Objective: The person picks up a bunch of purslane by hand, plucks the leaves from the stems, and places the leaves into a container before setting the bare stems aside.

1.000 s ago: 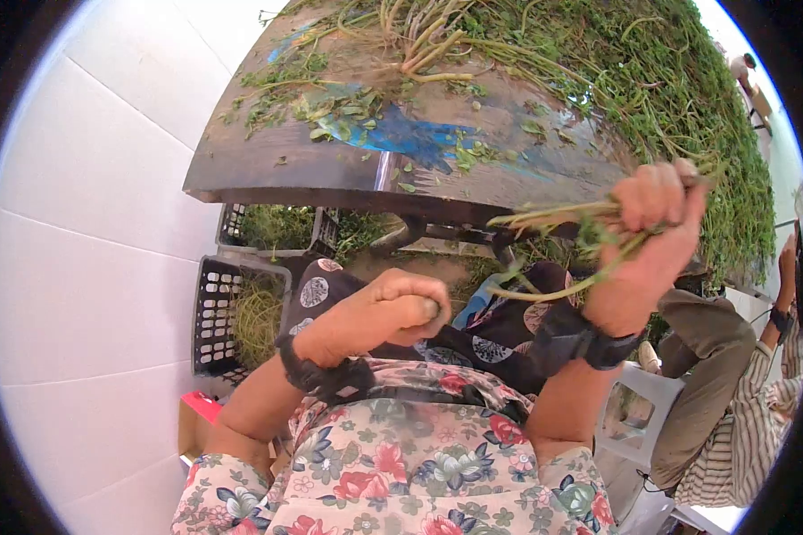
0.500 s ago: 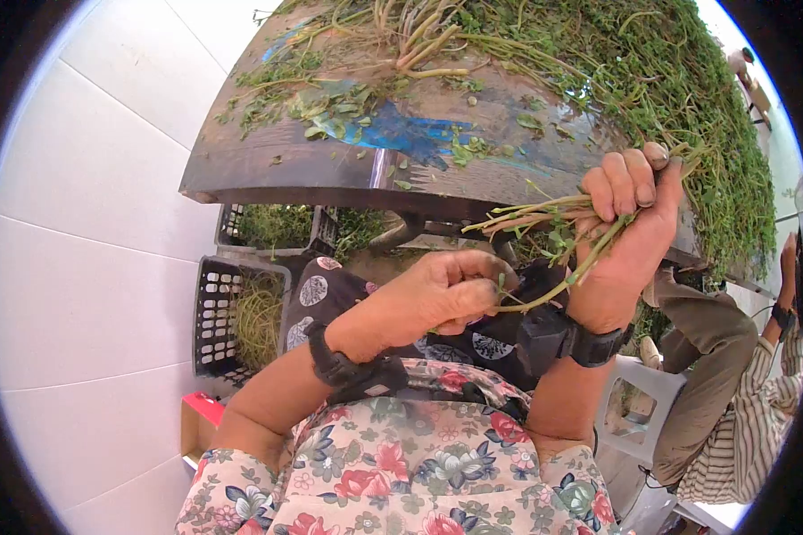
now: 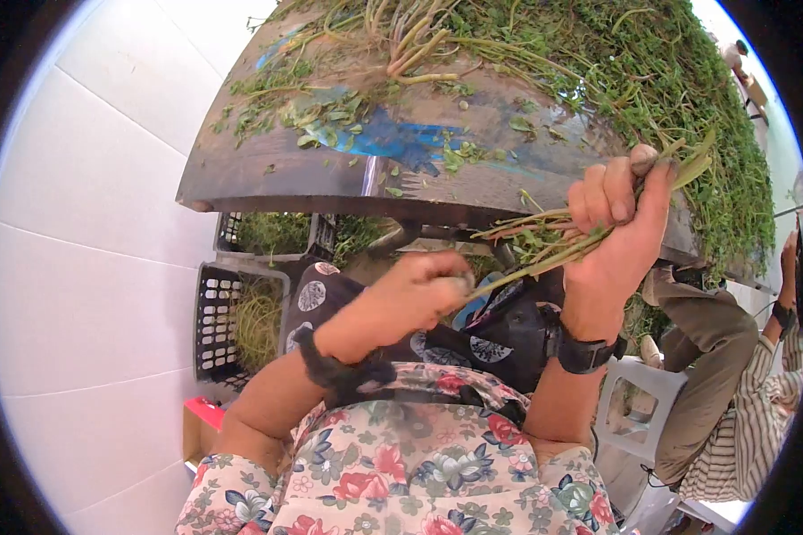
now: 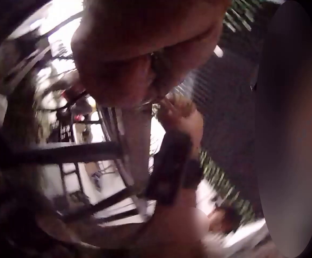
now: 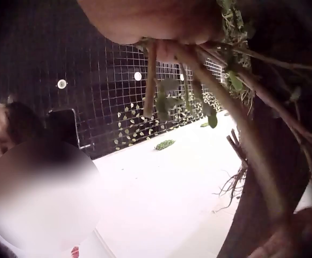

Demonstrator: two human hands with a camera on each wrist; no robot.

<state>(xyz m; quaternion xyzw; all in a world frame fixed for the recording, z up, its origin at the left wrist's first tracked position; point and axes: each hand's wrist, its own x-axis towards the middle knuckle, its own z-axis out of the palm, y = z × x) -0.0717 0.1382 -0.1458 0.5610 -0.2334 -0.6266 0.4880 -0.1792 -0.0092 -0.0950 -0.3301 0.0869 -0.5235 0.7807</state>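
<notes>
Table edge (image 3: 312,199) clears left hand (image 3: 401,301) pinching one stem (image 3: 522,272); right hand (image 3: 623,218) grips a bunch (image 3: 694,168).

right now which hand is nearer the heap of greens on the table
Right. In the head view, the right hand appears close beside the heap of greens; the left hand is farther off, lower left, above the lap.

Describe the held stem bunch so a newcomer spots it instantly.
In the head view, find the dark table, then the person's right hand at its near edge. The stem bunch sticks out of that fist; unlike the greens heaped on the table, it's held in the air.
</notes>
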